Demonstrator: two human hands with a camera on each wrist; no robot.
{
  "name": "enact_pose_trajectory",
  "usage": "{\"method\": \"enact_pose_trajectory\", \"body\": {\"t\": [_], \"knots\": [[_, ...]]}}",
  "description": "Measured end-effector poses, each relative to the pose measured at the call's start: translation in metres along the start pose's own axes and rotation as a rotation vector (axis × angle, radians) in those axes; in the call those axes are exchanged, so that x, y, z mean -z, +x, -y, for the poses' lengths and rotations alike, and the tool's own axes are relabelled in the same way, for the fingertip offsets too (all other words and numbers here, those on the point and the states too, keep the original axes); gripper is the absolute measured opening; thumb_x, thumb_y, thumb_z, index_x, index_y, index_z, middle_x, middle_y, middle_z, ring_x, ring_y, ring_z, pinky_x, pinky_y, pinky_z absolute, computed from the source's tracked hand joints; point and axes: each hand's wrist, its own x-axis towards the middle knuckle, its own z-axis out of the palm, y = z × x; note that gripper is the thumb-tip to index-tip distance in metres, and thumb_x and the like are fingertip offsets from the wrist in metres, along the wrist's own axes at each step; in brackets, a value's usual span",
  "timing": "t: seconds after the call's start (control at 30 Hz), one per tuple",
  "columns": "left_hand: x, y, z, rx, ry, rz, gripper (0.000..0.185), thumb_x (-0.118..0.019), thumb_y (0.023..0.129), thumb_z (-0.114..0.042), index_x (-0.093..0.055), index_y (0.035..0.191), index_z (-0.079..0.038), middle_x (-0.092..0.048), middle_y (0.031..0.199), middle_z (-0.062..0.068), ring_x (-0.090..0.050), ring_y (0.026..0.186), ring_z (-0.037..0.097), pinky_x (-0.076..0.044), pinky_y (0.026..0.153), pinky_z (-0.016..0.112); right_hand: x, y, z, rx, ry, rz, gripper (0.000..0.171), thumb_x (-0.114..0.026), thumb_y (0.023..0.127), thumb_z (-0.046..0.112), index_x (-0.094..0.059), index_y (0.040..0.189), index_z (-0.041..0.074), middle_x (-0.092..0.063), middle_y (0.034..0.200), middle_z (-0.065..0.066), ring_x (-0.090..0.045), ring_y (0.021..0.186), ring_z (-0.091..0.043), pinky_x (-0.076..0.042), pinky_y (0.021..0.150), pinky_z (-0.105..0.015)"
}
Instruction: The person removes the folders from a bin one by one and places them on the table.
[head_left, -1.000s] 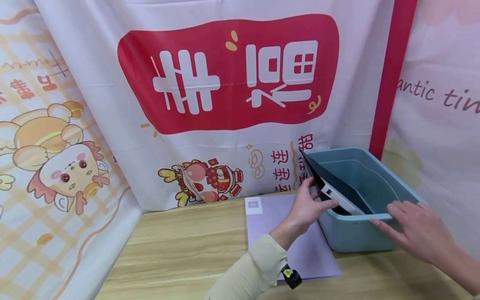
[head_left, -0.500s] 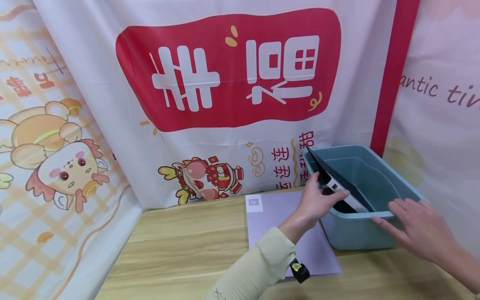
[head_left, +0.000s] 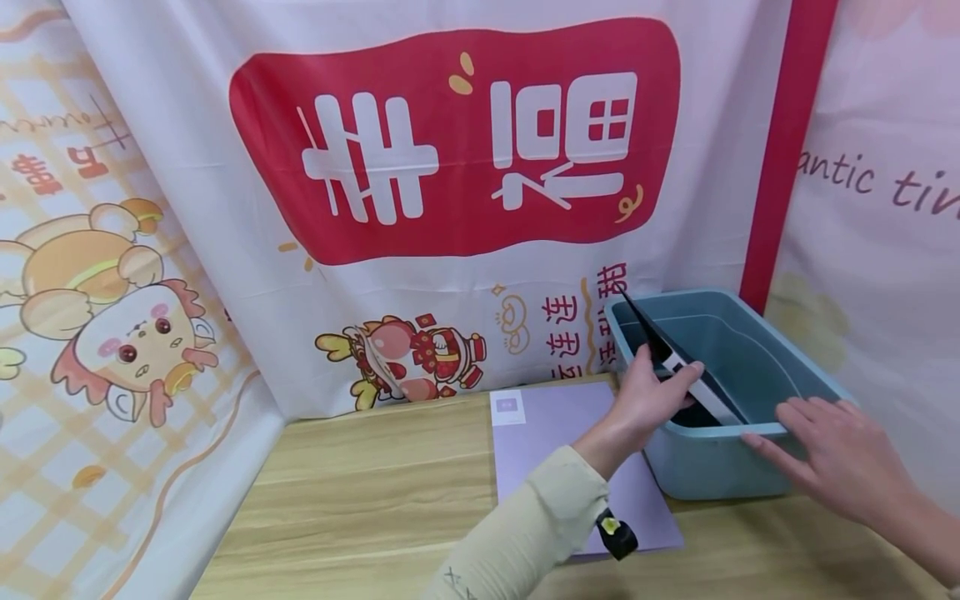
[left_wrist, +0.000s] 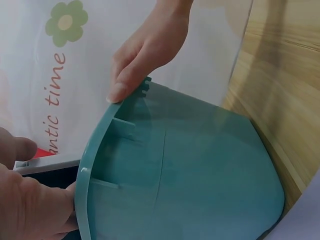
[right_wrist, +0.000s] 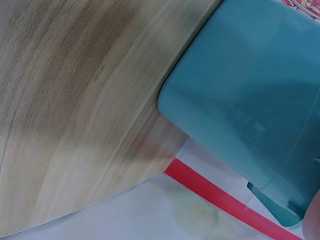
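Your left hand (head_left: 654, 390) pinches a flat black-and-white panel (head_left: 715, 402), its long white edge sloping down toward your right hand (head_left: 843, 450), which grips a blue-green plastic bin (head_left: 720, 467).

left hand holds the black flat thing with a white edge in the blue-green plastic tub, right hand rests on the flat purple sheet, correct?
The right hand grips the rim of the blue-green plastic tub, not the flat purple sheet, as the head view shows.

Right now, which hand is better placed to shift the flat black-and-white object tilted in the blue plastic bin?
Likely the left hand: it grips the object, while the right hand holds the bin's rim.
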Motion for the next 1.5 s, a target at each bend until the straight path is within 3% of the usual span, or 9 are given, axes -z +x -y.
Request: {"method": "enact_pose_trajectory", "body": {"t": [0.27,0.5,0.83,1.07,1.33,1.5], "knots": [[-0.003,0.008,-0.002,-0.004,-0.06,0.085,0.056,-0.065,0.102,-0.026,-0.038,0.151,-0.022,-0.054,0.14,0.0,-0.064,0.119,0.018,-0.059,0.093,0.043,-0.001,0.001,0.002,0.013,0.01,-0.025,0.044,-0.078,0.083,0.053,-0.048,0.076,0.021,-0.038,0.067,0.007,-0.037,0.06,-0.012,-0.033,0.056,-0.032],[-0.006,0.012,-0.002,-0.026,-0.126,0.18,0.05,-0.057,0.107,-0.028,-0.032,0.15,-0.029,-0.046,0.151,0.001,-0.053,0.134,0.025,-0.052,0.102,0.053,0.0,0.002,0.002,-0.005,0.002,0.008,0.043,-0.077,0.083,0.054,-0.05,0.076,0.021,-0.041,0.067,0.007,-0.039,0.06,-0.012,-0.037,0.056,-0.032],[-0.005,0.009,-0.003,-0.03,-0.139,0.226,0.04,-0.052,0.108,-0.028,-0.037,0.145,-0.03,-0.049,0.145,0.0,-0.055,0.131,0.024,-0.051,0.104,0.053,-0.001,0.002,0.001,-0.007,0.0,0.013,0.043,-0.077,0.083,0.054,-0.051,0.076,0.02,-0.042,0.066,0.007,-0.039,0.06,-0.012,-0.039,0.055,-0.033],[-0.009,0.009,-0.001,-0.021,-0.162,0.189,0.038,-0.053,0.108,-0.017,-0.041,0.144,-0.02,-0.055,0.141,0.008,-0.057,0.129,0.026,-0.052,0.101,0.054,-0.001,0.0,0.002,-0.011,0.004,0.006,0.045,-0.077,0.084,0.054,-0.048,0.074,0.021,-0.038,0.065,0.007,-0.037,0.059,-0.012,-0.034,0.056,-0.032],[-0.015,0.009,-0.001,-0.04,-0.186,0.098,0.024,-0.055,0.103,-0.006,-0.055,0.124,-0.018,-0.062,0.122,0.005,-0.064,0.115,0.029,-0.054,0.096,0.06,-0.001,-0.001,0.003,-0.002,-0.003,-0.01,0.046,-0.077,0.083,0.054,-0.047,0.074,0.021,-0.037,0.065,0.008,-0.035,0.059,-0.011,-0.032,0.056,-0.032],[-0.017,0.008,-0.003,-0.017,-0.14,0.064,0.032,-0.061,0.102,-0.01,-0.054,0.133,-0.017,-0.061,0.128,0.004,-0.063,0.119,0.025,-0.056,0.094,0.056,-0.001,-0.001,0.002,0.009,-0.006,-0.025,0.047,-0.078,0.082,0.055,-0.046,0.074,0.021,-0.036,0.065,0.008,-0.035,0.059,-0.011,-0.031,0.056,-0.032]]}}
